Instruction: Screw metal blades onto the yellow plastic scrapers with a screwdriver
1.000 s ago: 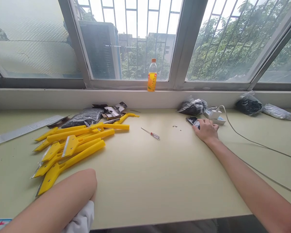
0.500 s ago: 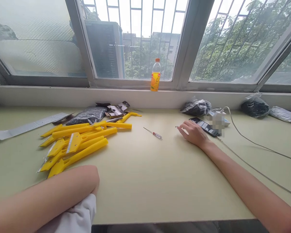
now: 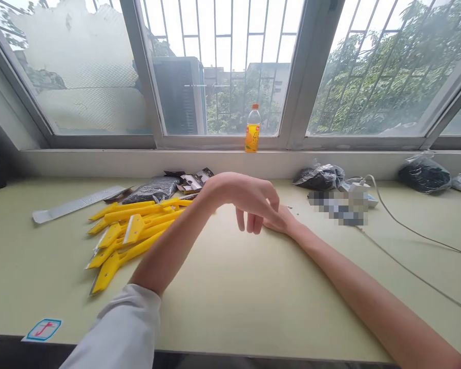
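Observation:
My left hand (image 3: 249, 200) hangs over the middle of the table with its wrist bent. Its fingers droop downward, loosely curved and apart, and nothing shows in them. Close behind it, my right hand (image 3: 280, 220) lies low at the table top. The left hand covers the right hand's fingers, so what they hold, if anything, is hidden. Whether the two hands touch I cannot tell. The screwdriver seen earlier is out of sight behind my left hand. Tiny metal pieces (image 3: 297, 213), perhaps screws, lie just right of my right hand.
Several yellow scrapers (image 3: 136, 228) are piled at left, beside a pale strip (image 3: 75, 205) and a black plastic-wrapped pack (image 3: 151, 189). An orange drink bottle (image 3: 252, 130) stands on the sill. Bagged dark items (image 3: 320, 177) and a white cable (image 3: 403, 230) are at right.
My left arm has reached forward and right from above the table's near left. My right hand has moved left to where the screwdriver lay. The view has shifted slightly.

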`<state>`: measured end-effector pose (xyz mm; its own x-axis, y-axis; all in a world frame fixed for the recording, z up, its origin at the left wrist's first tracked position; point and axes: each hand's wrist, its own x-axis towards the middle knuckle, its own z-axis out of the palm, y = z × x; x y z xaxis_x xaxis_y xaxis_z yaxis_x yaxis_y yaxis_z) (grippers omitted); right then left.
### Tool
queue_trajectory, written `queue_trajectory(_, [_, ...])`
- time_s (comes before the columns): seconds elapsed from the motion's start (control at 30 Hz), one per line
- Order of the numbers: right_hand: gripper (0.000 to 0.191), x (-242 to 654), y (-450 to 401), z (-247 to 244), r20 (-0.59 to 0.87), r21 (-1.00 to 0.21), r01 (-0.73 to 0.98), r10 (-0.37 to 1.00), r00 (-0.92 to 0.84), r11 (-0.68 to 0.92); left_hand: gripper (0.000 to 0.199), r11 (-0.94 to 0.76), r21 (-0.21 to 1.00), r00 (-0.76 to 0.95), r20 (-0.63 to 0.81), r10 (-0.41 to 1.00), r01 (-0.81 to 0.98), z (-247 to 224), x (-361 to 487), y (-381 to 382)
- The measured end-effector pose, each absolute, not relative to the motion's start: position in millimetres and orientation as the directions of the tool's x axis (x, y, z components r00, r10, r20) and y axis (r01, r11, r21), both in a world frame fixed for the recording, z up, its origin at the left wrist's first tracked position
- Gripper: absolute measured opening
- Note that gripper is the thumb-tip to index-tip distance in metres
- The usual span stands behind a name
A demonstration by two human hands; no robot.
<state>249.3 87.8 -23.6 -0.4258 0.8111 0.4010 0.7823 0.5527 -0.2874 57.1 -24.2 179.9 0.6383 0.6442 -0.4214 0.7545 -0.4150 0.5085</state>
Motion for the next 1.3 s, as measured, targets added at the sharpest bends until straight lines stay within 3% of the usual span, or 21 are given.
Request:
queue_trajectory(0.03, [0.025, 254, 89, -25, 0.418, -0.304, 0.772, 0.806, -0.418, 0.558, 0.033, -0.424, 0.447, 0.595, -0.374, 0.711, 0.788, 166, 66, -1])
queue_trajectory(0.1, [0.034, 266, 91, -27, 0.474, -0.339, 0.768, 0.804, -0.359, 0.543, 0.027, -0.382, 0.226, 0.401, -0.042, 0.915, 0.896, 126, 77, 37])
queue_trajectory(0.13, [0.038, 274, 93, -28, 0.509, -0.361, 0.771, 0.803, -0.309, 0.525, 0.028, -0.349, 0.181, 0.342, 0.071, 0.937, 0.919, 104, 82, 50])
queue_trajectory(0.3, [0.037, 317, 105, -27, 0.663, -0.522, 0.778, 0.740, 0.112, 0.350, 0.031, -0.428, 0.179, 0.396, 0.188, 0.899, 0.886, 11, 113, 59])
queue_trajectory(0.4, [0.035, 336, 115, -30, 0.613, -0.668, 0.705, 0.713, 0.341, 0.237, 0.036, -0.626, 0.223, 0.537, 0.353, 0.766, 0.747, -15, 135, 49])
queue_trajectory(0.47, [0.035, 343, 121, -34, 0.542, -0.754, 0.629, 0.721, 0.433, 0.189, 0.037, -0.661, 0.227, 0.537, 0.425, 0.728, 0.716, -23, 146, 50])
queue_trajectory(0.6, [0.033, 348, 127, -39, 0.436, -0.849, 0.504, 0.749, 0.498, 0.160, 0.056, -0.507, 0.284, 0.380, 0.400, 0.834, 0.814, -28, 166, 73])
queue_trajectory(0.7, [0.033, 350, 130, -39, 0.381, -0.889, 0.431, 0.770, 0.512, 0.154, 0.075, -0.560, 0.289, 0.482, 0.300, 0.823, 0.777, -29, 187, 94])
queue_trajectory(0.8, [0.033, 353, 132, -38, 0.335, -0.917, 0.372, 0.780, 0.528, 0.142, 0.060, -0.742, 0.209, 0.707, 0.223, 0.671, 0.637, -31, 208, 103])
queue_trajectory(0.87, [0.032, 353, 133, -37, 0.308, -0.931, 0.340, 0.786, 0.536, 0.133, 0.054, -0.795, 0.180, 0.767, 0.208, 0.607, 0.580, -33, 215, 100])
queue_trajectory(1.13, [0.019, 347, 125, -35, 0.285, -0.939, 0.316, 0.822, 0.493, 0.136, 0.053, -0.833, 0.203, 0.816, 0.181, 0.549, 0.515, -31, 167, 65])
queue_trajectory(1.23, [0.020, 347, 122, -35, 0.293, -0.922, 0.364, 0.846, 0.446, 0.128, 0.060, -0.859, 0.253, 0.860, 0.146, 0.489, 0.446, -27, 121, 48])
queue_trajectory(1.3, [0.021, 346, 120, -35, 0.302, -0.903, 0.412, 0.861, 0.408, 0.122, 0.066, -0.831, 0.282, 0.844, 0.109, 0.525, 0.480, -25, 90, 39])
